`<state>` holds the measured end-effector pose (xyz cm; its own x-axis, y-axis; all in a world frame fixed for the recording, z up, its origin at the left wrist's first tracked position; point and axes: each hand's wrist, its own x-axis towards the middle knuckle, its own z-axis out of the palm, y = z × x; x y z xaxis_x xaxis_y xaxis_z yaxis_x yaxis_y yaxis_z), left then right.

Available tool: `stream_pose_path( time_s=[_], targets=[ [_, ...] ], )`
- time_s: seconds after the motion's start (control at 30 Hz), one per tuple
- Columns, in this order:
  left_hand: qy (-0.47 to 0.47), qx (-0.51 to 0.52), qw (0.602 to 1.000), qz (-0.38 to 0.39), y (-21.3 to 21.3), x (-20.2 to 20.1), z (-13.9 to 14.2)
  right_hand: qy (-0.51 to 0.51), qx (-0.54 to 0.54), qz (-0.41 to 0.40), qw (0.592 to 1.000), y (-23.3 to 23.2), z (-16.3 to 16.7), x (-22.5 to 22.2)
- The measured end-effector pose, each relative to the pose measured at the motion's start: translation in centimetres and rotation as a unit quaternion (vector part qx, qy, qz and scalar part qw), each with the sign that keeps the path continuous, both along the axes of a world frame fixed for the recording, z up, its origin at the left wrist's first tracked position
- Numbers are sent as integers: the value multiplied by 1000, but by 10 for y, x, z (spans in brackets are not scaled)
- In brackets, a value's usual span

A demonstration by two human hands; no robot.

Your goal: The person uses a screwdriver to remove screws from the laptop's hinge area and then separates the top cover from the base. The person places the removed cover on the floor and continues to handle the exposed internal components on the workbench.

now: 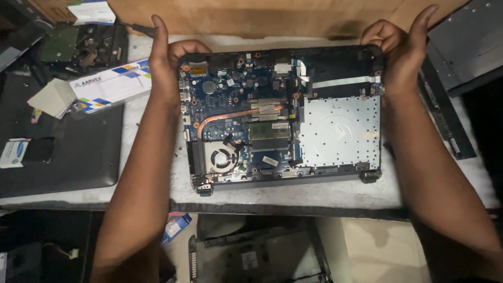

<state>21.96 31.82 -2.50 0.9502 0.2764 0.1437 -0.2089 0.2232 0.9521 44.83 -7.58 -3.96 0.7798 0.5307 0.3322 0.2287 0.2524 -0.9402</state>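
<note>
At the far left of the frame a dark laptop lid (63,152) lies flat on the tabletop (293,196), with a small white-and-blue label (13,153) at its left edge. Above it sit a folded paper (51,97) and a long white box (112,84) with blue and yellow marks; a green circuit board (58,44) lies in the upper left corner.

The left hand (166,63) grips the upper left corner of the open laptop base (283,112), fingers (189,48) curled over the far edge and thumb raised. The base lies in the middle of the frame on the tabletop, its insides facing up: a blue motherboard (230,99) on the left half, a copper pipe (230,116) curving down to a round fan (221,158), and a silver metal plate (338,131) on the right half.

The right hand (401,55) clasps the upper right corner, fingers (378,35) bent over the rim, thumb pointing up.

A grey panel (463,47) lies at the upper right, a narrow dark strip (448,123) beside the right forearm.
</note>
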Motion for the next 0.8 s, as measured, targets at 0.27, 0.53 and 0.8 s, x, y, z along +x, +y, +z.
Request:
stream_pose_path(
  time_s=[0.27,0.53,0.8],
  targets=[
    [8,-11,1000,5,-3,0,2,7,-10,6,1000,3,6,-5],
    [-9,-26,999,-23,-3,0,2,-17,-37,-36,998,-3,-11,6],
    [-5,-18,1000,-4,4,5,-10,-90,6,37,995,-22,-46,54]
  ],
)
